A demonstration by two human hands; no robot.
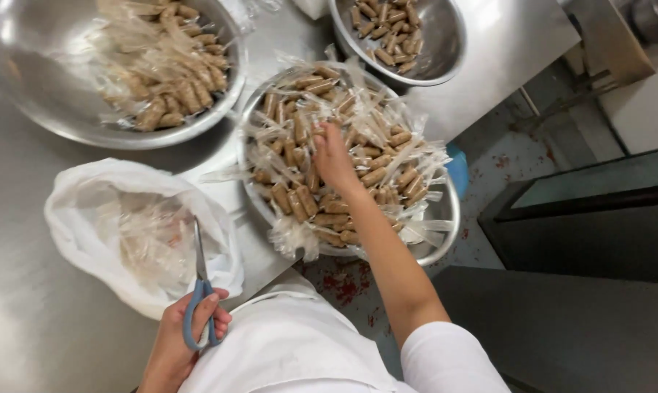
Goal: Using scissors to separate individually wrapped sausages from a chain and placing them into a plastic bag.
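Scissors (200,287) are gripped in the left hand (180,338) by the bag (81,218); a wrapped sausage (316,138) in the middle bowl (438,244) gets pinched by the right hand (334,160). Picking step, probably; snipping the wrapper looks next.

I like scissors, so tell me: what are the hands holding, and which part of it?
The left hand holds the scissors by their blue handle loops, blades pointing away. The right hand reaches into the bowl of wrapped sausages; whether it grips one cannot be told.
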